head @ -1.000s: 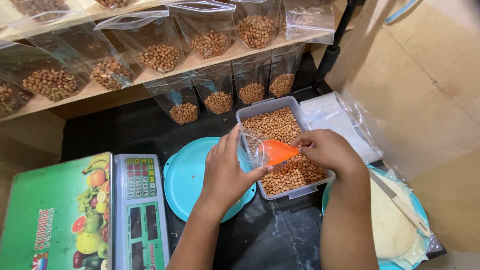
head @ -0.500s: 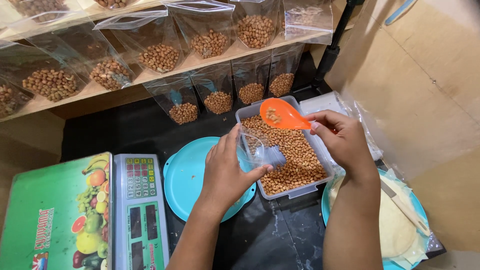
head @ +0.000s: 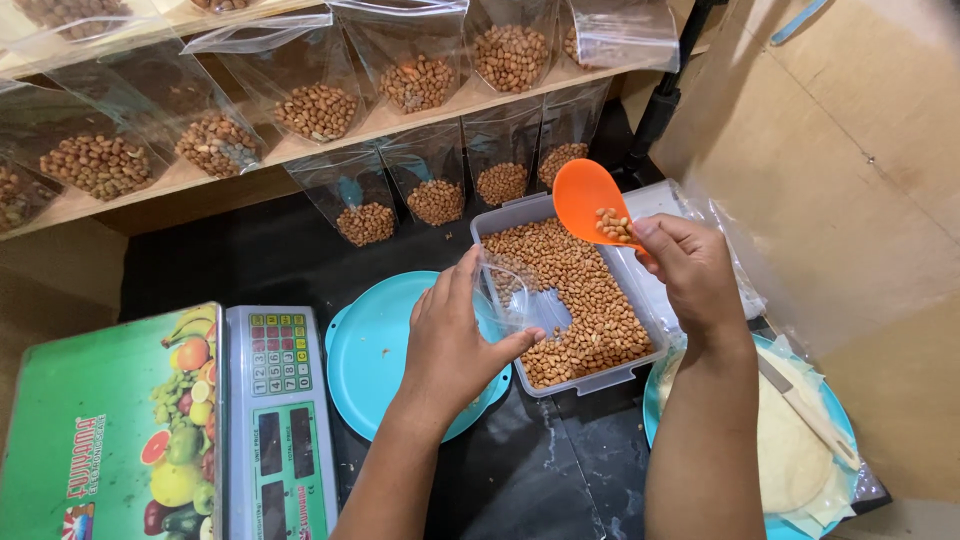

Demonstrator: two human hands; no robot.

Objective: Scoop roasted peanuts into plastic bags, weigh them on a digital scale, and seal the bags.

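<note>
clear nut pouches (head: 316,95) shelved, green scale display (head: 278,488)

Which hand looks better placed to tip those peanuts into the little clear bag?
The right hand, probably. It holds the orange scoop with a few peanuts in it, raised over the tray of peanuts. The left hand is busy holding the clear bag open just below.

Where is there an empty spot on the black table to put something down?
Bare black table lies between the wooden shelf and the scale. More lies in front, between the teal plate and the tub of peanuts. It is crowded by the tub, where the left hand holds a clear bag and the right hand an orange scoop.
</note>
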